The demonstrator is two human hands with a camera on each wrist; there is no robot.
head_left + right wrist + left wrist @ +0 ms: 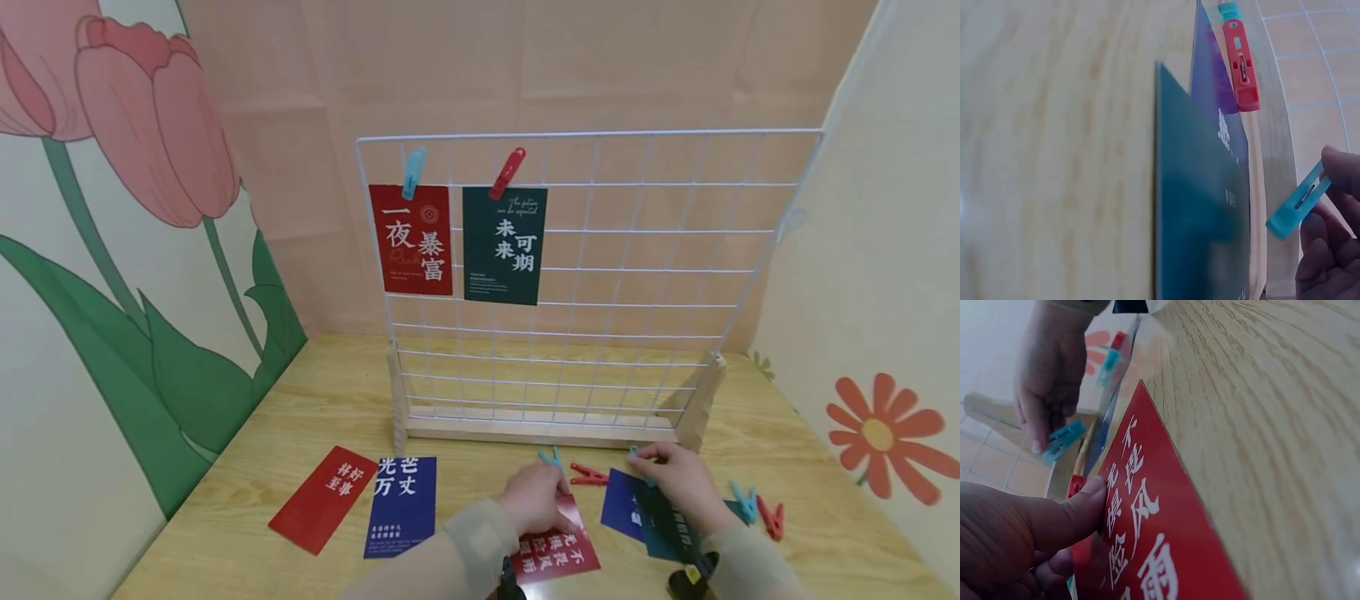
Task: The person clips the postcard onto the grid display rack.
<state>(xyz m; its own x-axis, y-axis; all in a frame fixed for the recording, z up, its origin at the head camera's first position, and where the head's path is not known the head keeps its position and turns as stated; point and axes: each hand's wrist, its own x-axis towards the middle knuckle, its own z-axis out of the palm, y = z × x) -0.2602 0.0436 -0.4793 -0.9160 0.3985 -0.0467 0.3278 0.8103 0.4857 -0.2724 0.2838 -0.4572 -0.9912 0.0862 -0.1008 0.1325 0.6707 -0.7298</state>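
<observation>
My left hand pinches a red card with white lettering at its edge; the left wrist view shows the thumb on the card's face. In my right hand, a light blue clothespin is held between thumb and fingers, above a dark green card that partly covers a blue card. On the white wire grid hang a red card under a blue clothespin and a green card under a red clothespin.
A red card and a blue card lie at the table's left. Near the grid's wooden base are a red clothespin and a blue clothespin. Further right lie another blue clothespin and a red one.
</observation>
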